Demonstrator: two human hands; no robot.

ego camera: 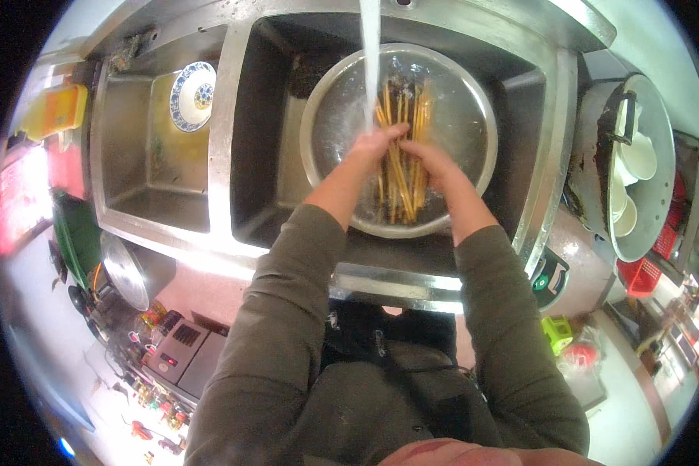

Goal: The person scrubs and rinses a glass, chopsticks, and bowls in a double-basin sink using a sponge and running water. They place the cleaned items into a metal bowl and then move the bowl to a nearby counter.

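Observation:
A round metal basin [338, 201] full of water stands in the large sink compartment. A bundle of chopsticks [406, 186] lies between my two hands over the basin, its lower ends in or at the water. My left hand [378, 141] closes round the bundle from the left, beside the falling stream of water [371, 64]. From the right, my right hand [430, 156] grips the same bundle; its fingers are blurred and partly hidden. Both hands are near each other at the middle of the sticks.
In the smaller sink compartment [180, 201] at the left lies a blue-and-white bowl [191, 96]. A large metal pan [646, 233] holding white cups [638, 157] is at the right of the sink. A red plastic basket [639, 278] is beyond it. The sink's front rim [396, 285] runs before my body.

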